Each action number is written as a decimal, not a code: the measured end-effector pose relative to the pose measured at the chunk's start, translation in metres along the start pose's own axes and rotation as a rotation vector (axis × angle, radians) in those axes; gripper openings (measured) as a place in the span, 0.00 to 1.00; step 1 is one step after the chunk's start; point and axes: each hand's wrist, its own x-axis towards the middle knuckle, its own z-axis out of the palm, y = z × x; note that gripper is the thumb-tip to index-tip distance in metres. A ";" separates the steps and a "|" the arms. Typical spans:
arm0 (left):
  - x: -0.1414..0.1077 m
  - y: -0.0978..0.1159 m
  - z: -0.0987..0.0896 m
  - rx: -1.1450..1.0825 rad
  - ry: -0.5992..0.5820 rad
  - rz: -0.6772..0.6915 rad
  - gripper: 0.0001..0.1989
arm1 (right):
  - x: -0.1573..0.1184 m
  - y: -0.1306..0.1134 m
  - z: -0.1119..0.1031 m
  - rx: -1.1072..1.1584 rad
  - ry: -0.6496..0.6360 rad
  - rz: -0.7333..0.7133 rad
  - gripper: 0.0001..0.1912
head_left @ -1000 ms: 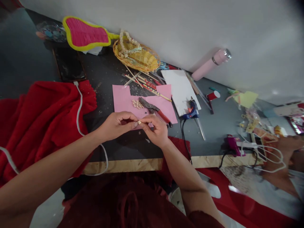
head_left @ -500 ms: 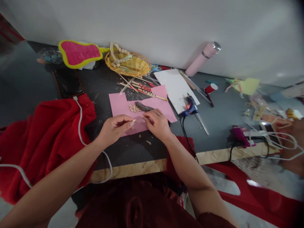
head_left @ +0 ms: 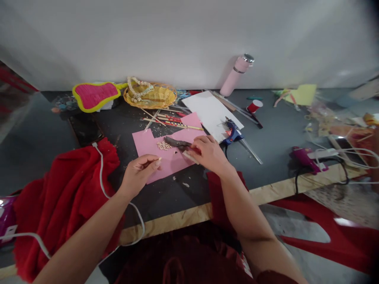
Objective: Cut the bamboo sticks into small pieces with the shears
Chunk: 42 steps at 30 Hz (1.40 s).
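My left hand (head_left: 141, 170) pinches a small pale piece (head_left: 160, 159) between thumb and index finger, above the near left part of a pink paper sheet (head_left: 168, 167). My right hand (head_left: 209, 154) is closed around the handle end of dark pliers (head_left: 177, 142), whose jaws point left over the paper. Its fingers hide most of the handles. Under those fingers shows a pale strip I cannot make out. A little pile of cream-coloured bits (head_left: 164, 146) lies on the paper beside the jaws.
Behind the paper lie several patterned sticks (head_left: 174, 123) and a wicker basket (head_left: 160, 98). A blue glue gun (head_left: 233, 133) rests by a white sheet (head_left: 204, 104). A pink bottle (head_left: 237, 75) stands at the wall. Red cloth (head_left: 74, 177) with a white cable (head_left: 102, 169) covers the left side.
My right hand has moved right and away from my left hand, and has closed on the pliers' handles. My left hand still pinches the small piece. The view has tilted up slightly.
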 end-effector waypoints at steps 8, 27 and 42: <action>0.000 -0.002 0.000 -0.012 0.012 -0.035 0.09 | -0.006 -0.009 -0.004 -0.119 -0.162 -0.041 0.06; 0.002 -0.004 -0.001 -0.176 0.089 -0.031 0.07 | -0.018 -0.016 0.005 1.246 -0.070 0.185 0.06; 0.007 -0.003 -0.006 -0.374 0.209 0.043 0.05 | -0.026 -0.033 0.010 0.131 -0.148 -0.225 0.33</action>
